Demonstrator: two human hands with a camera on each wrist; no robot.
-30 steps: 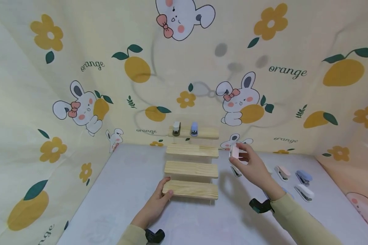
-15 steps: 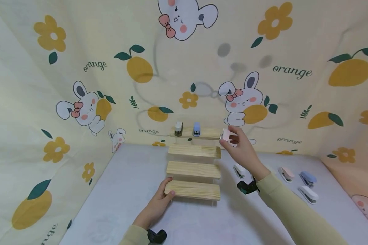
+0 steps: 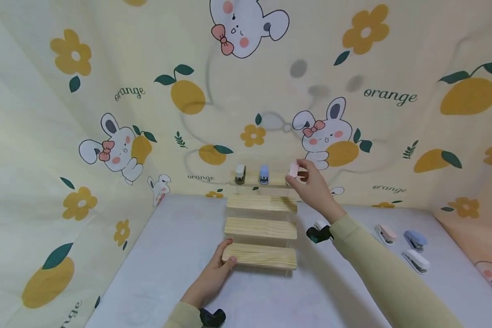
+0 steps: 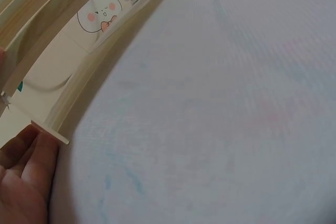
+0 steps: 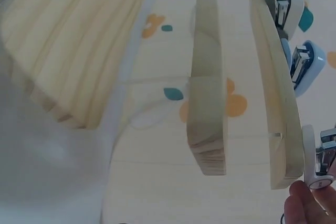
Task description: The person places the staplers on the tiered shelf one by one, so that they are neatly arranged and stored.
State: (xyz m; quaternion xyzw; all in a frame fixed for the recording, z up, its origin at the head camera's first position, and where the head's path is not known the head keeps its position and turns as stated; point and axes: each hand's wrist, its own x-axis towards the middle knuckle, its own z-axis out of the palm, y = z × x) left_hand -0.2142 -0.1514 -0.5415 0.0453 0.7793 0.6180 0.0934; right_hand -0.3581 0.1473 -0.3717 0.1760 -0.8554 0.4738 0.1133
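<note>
A wooden tiered rack (image 3: 260, 256) of stepped boards stands on the table. My left hand (image 3: 208, 280) grips the left end of its lowest board, thumb on top; in the left wrist view, that hand (image 4: 26, 177) lies beside a rack foot. My right hand (image 3: 317, 189) pinches a small pink stapler (image 3: 293, 169) at the right end of the top board. The right wrist view has this stapler (image 5: 310, 153) right at the board's surface; whether its full base rests there I cannot tell. A white-and-dark stapler (image 3: 240, 174) and a blue stapler (image 3: 264, 174) stand farther left on that board.
On the table to the right lie a pink stapler (image 3: 386, 233), a blue stapler (image 3: 416, 239) and a white stapler (image 3: 416, 262). Another white stapler (image 3: 320, 225) is mostly hidden by my right wrist. A patterned cloth (image 3: 246, 91) rises close behind the rack.
My right hand has carried the pink stapler up and left, from beside the rack to the right end of the top board. The left hand keeps its hold.
</note>
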